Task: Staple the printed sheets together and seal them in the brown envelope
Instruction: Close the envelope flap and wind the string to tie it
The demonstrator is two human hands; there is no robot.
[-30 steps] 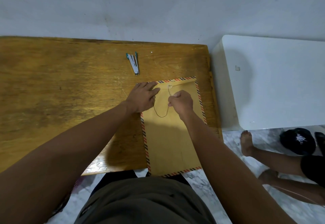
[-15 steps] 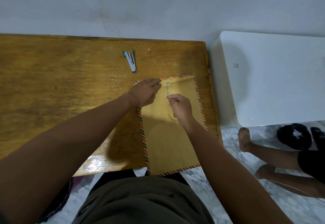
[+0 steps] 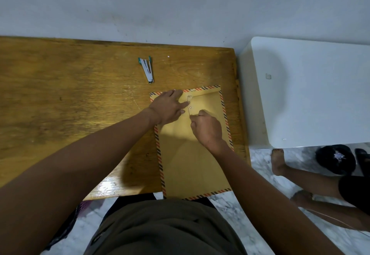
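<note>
Brown envelope (image 3: 197, 154) flat at table (image 3: 80, 98) right front corner, overhanging. Left hand (image 3: 170, 107) open, pressing flap; right hand (image 3: 207, 128) pinching string (image 3: 189, 112). Might slip off button, unwinding, if slackened.

You are in what looks like a plain room of a home rather than an office: a worn, varnished wooden desk (image 3: 80, 94) stands against a bare, scuffed grey-white wall (image 3: 180, 4), with a white box-shaped cabinet (image 3: 310, 94) just beside it. Under you lies a white and grey marbled tile floor (image 3: 260, 166), where another person's bare feet (image 3: 278, 162) rest near a black slipper (image 3: 335, 158).
</note>
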